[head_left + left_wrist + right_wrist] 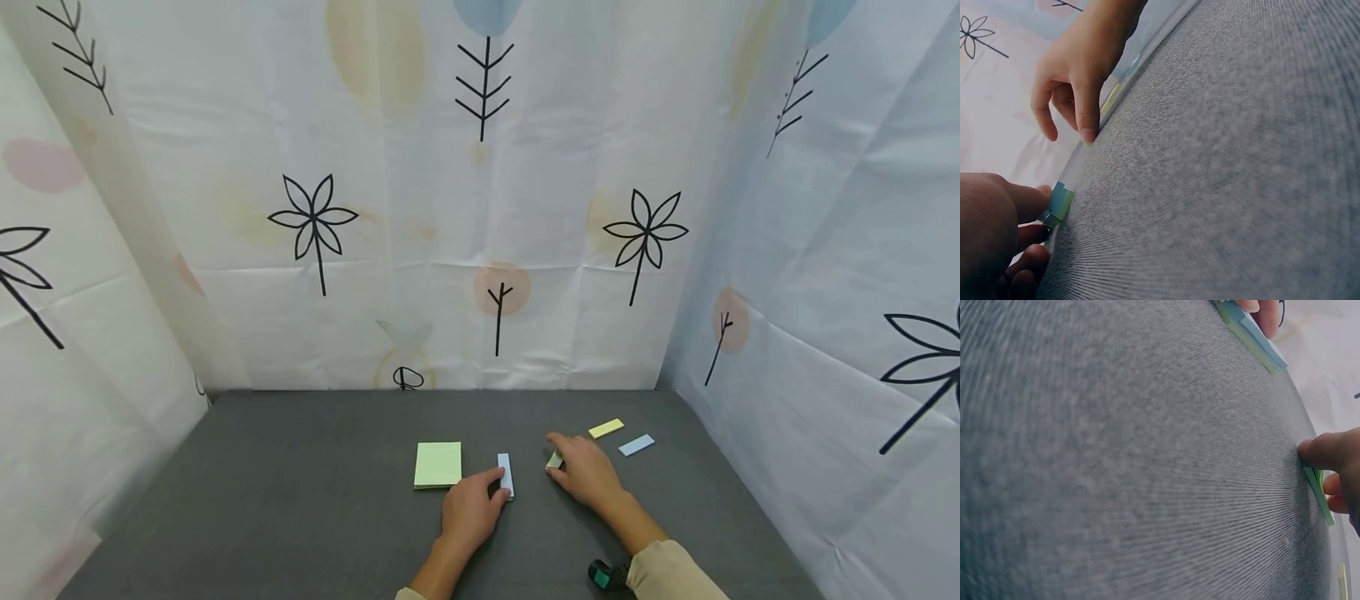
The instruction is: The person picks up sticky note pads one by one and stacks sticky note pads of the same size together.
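My left hand [472, 507] pinches a narrow pad of blue sticky notes [506, 475] between thumb and forefinger. In the left wrist view a light green layer [1065, 205] shows under the blue pad [1057, 199], both near the table surface. To the right, my right hand [588, 472] grips a narrow green sticky-note pad [554, 460] on the table, thumb at its near end. Part of that green pad [1317, 490] is covered by the fingers in the right wrist view. Left of my left hand lies a square light green sticky-note pad [438, 464].
Beyond my right hand lie a narrow yellow pad [606, 428] and a narrow light blue pad [637, 445]. A dark grey table [300, 500] carries everything, with patterned white cloth [420, 317] around its back and sides. A black device [602, 575] sits by my right wrist.
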The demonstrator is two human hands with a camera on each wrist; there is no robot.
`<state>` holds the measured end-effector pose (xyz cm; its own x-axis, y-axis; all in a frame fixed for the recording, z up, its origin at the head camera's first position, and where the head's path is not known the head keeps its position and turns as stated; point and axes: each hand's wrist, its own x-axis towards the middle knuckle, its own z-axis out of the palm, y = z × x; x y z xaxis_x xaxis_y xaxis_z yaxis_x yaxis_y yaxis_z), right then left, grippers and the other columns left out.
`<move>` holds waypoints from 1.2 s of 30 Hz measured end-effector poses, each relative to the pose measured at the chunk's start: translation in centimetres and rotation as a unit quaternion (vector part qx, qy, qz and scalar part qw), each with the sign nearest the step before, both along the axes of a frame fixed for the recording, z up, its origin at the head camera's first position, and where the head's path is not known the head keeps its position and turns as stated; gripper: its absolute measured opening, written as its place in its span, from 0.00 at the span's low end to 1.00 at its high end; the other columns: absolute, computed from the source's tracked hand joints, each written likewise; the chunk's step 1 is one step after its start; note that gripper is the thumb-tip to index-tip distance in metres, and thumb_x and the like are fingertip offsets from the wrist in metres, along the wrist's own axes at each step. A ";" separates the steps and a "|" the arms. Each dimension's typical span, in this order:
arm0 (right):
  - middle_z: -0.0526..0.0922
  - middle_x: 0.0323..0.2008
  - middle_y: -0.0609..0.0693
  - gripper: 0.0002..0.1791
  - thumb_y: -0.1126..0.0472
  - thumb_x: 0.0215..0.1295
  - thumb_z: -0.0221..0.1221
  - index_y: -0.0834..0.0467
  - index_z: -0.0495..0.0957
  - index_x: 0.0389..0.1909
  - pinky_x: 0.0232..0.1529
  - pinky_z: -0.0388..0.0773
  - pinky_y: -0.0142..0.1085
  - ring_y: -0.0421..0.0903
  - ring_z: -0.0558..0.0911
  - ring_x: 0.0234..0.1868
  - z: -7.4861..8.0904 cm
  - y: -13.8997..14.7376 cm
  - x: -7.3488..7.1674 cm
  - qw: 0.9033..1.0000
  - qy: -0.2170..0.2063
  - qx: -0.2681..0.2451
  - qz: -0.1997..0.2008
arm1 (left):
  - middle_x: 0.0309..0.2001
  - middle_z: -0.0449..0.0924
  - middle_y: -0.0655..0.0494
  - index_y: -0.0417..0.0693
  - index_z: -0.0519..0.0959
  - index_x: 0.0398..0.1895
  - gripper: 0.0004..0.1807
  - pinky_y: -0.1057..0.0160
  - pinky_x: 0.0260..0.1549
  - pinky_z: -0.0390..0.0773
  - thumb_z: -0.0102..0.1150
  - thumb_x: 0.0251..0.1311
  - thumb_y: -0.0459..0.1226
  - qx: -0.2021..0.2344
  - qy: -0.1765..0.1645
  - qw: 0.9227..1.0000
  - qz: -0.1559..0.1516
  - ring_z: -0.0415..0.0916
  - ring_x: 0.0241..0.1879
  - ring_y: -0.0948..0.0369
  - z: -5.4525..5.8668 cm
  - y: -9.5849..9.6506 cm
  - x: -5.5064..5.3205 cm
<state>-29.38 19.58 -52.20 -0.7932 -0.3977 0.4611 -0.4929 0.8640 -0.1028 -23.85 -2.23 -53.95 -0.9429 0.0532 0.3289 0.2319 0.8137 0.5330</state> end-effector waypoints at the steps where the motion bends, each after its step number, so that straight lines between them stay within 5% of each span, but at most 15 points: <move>1: 0.80 0.30 0.46 0.27 0.54 0.48 0.74 0.56 0.79 0.50 0.34 0.76 0.46 0.47 0.79 0.32 0.0 0.0 0.0 1.000 0.004 -0.001 0.000 | 0.43 0.86 0.55 0.55 0.86 0.47 0.17 0.51 0.37 0.78 0.70 0.53 0.45 0.000 0.000 1.000 0.000 0.82 0.41 0.53 0.0 0.0 0.0; 11: 0.76 0.23 0.45 0.29 0.55 0.44 0.75 0.56 0.78 0.50 0.26 0.74 0.41 0.44 0.76 0.24 -0.5 0.4 -0.2 0.993 0.097 0.046 0.051 | 0.42 0.86 0.55 0.55 0.86 0.47 0.17 0.51 0.36 0.78 0.70 0.53 0.45 0.001 0.007 1.000 0.000 0.83 0.41 0.53 0.0 0.0 0.1; 26: 0.83 0.29 0.46 0.28 0.64 0.50 0.72 0.62 0.76 0.53 0.33 0.77 0.44 0.45 0.82 0.30 -0.5 0.6 0.4 0.996 0.027 -0.083 0.033 | 0.43 0.86 0.55 0.55 0.86 0.48 0.17 0.51 0.37 0.78 0.70 0.53 0.45 0.004 0.006 1.000 -0.001 0.83 0.42 0.53 -0.1 -0.1 0.1; 36: 0.84 0.30 0.44 0.29 0.65 0.50 0.72 0.60 0.75 0.55 0.32 0.77 0.44 0.43 0.82 0.30 -1.2 0.9 0.3 0.993 0.039 -0.102 0.035 | 0.44 0.85 0.56 0.55 0.86 0.48 0.17 0.50 0.38 0.78 0.70 0.54 0.45 0.009 0.001 1.000 -0.003 0.82 0.42 0.53 -0.2 -0.1 0.1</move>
